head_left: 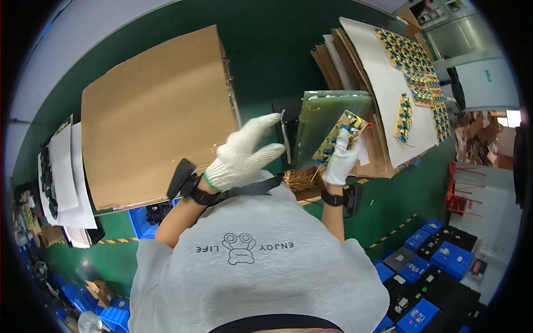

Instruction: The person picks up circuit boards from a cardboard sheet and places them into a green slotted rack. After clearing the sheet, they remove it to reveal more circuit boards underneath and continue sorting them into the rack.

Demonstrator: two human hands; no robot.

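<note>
My right hand (pixel 342 161), in a white knit glove, grips a circuit board (pixel 337 135) covered with small components and a red wire at its far end. The board is tilted over a stack of translucent green sheets (pixel 316 119). My left hand (pixel 244 156), also gloved, holds nothing, its thumb and fingers stretched apart toward the right. Its fingertips are close to a dark upright piece (pixel 286 130) beside the green stack; whether they touch it I cannot tell.
A large cardboard sheet (pixel 158 119) lies at left. At right, populated circuit boards (pixel 402 47) lie on white-topped cardboard (pixel 380 100). Blue and black bins (pixel 449 258) stand on the floor at lower right, a blue crate (pixel 143 222) below the table at left, red stools (pixel 458 188) farther right.
</note>
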